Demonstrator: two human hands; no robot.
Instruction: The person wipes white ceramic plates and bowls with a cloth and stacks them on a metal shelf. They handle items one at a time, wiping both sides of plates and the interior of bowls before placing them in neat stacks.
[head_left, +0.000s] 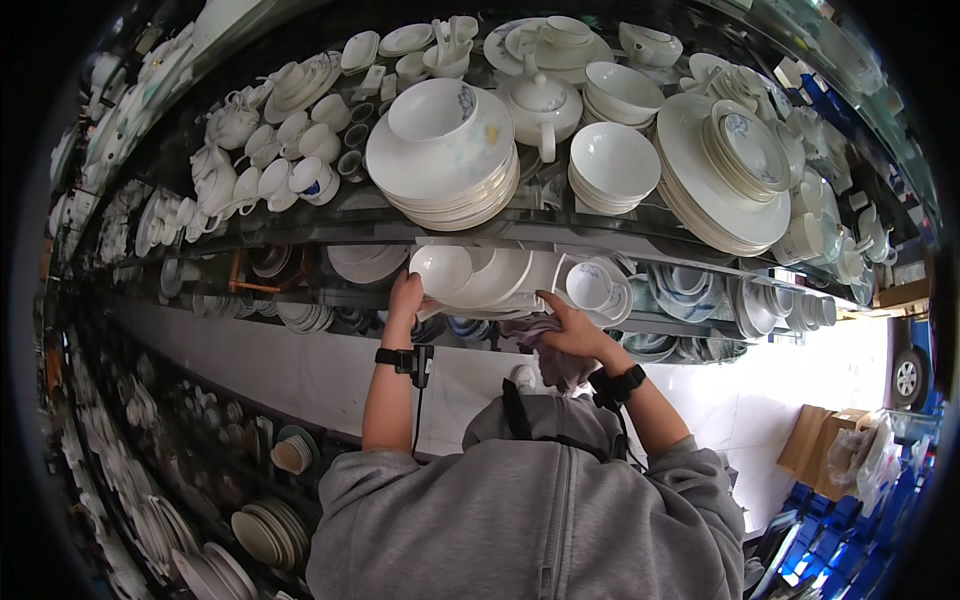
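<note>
On the shelf level below the top one, my left hand (406, 298) grips the left edge of a group of white dishes (504, 285). A small white bowl (441, 271) sits on these dishes, beside my left fingers. My right hand (581, 331) holds a crumpled greyish-mauve cloth (561, 361), which hangs below the palm. Its fingertips reach the right end of the same dishes. Just right of them, a white cup with a floral pattern (589, 286) rests among other white pieces. The undersides of the dishes are hidden.
Above my hands, the dark upper shelf carries a plate stack (442, 202), a white teapot (541, 105) and stacked bowls (615, 166), close to its front edge. Crockery shelves also stand behind me at left. Cardboard boxes (821, 450) sit on the floor at right.
</note>
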